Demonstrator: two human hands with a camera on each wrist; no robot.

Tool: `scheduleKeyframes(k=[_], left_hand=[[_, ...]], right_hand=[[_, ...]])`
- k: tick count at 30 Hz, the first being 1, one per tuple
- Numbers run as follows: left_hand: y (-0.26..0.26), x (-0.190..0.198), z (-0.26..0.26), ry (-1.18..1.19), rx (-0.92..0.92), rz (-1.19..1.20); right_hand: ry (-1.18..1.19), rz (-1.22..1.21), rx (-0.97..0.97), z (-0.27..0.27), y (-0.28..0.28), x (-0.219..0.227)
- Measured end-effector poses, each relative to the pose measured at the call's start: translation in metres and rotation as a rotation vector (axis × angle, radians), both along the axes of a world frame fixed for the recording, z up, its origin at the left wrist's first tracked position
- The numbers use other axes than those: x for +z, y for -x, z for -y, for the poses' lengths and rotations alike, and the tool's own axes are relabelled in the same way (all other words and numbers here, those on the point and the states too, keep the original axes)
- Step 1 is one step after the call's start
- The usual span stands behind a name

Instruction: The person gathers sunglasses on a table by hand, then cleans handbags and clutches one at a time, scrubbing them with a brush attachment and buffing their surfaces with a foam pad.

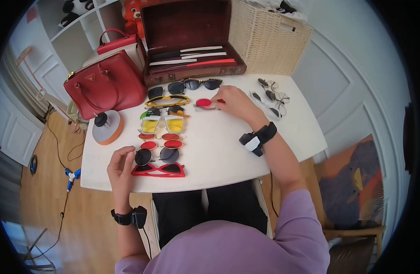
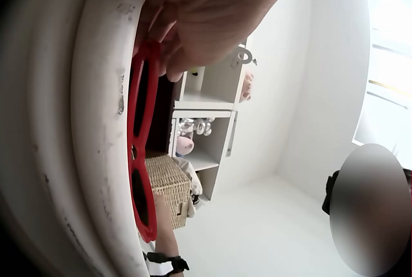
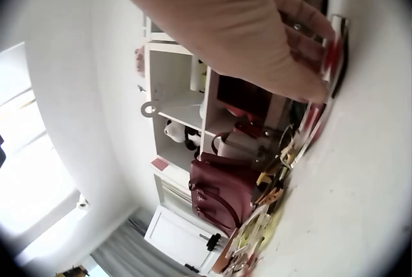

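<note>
My right hand (image 1: 236, 105) (image 3: 257, 38) pinches a pair of red-lensed glasses (image 1: 203, 102) (image 3: 311, 117) low over the tabletop, right of the yellow-framed pair (image 1: 168, 101). At the table's front left, the left hand (image 1: 121, 172) (image 2: 212, 13) is beside round dark sunglasses (image 1: 169, 155) and red-framed sunglasses (image 1: 159, 170) (image 2: 145, 154), its fingers loosely bent and holding nothing. A column of glasses runs back from there: red-lensed ovals (image 1: 173, 144), square yellow-lensed ones (image 1: 174, 124) and dark sunglasses (image 1: 175, 88). Whether the left fingertips touch a frame, I cannot tell.
Several clear and dark glasses (image 1: 270, 96) lie at the table's right. Behind stand an open brown case (image 1: 187, 73), a wicker basket (image 1: 269, 41) and red handbags (image 1: 105, 84). A round orange-edged object (image 1: 110, 137) sits at the left edge of the white table (image 1: 219, 150).
</note>
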State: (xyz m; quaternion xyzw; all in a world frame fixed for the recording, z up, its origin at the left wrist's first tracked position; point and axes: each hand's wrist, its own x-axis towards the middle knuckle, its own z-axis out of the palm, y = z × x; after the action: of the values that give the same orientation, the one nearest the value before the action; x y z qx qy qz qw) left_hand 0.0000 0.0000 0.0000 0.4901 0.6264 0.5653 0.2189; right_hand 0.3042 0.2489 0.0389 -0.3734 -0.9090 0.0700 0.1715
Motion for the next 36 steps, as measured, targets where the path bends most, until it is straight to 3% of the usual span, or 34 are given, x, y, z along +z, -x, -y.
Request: scheduleKeyframes(k=[6, 14, 33, 35, 36], left_hand=[[-0.004, -0.001, -0.008, -0.044, 0.012, 0.012], [-0.004, 0.005, -0.004, -0.019, 0.018, 0.014], [0.0, -0.004, -0.003, -0.005, 0.013, -0.015], [0.002, -0.005, -0.004, -0.011, 0.015, 0.035], [0.001, -0.005, -0.004, -0.009, 0.022, 0.028]], right_hand=[[-0.015, -0.252, -0.049, -0.013, -0.001, -0.008], [0.002, -0.114, 0.076, -0.011, -0.008, -0.026], [0.043, -0.077, 0.068, -0.003, -0.016, -0.018], [-0.068, -0.144, -0.003, -0.002, -0.024, -0.002], [-0.178, -0.32, -0.02, 0.0, -0.033, 0.005]])
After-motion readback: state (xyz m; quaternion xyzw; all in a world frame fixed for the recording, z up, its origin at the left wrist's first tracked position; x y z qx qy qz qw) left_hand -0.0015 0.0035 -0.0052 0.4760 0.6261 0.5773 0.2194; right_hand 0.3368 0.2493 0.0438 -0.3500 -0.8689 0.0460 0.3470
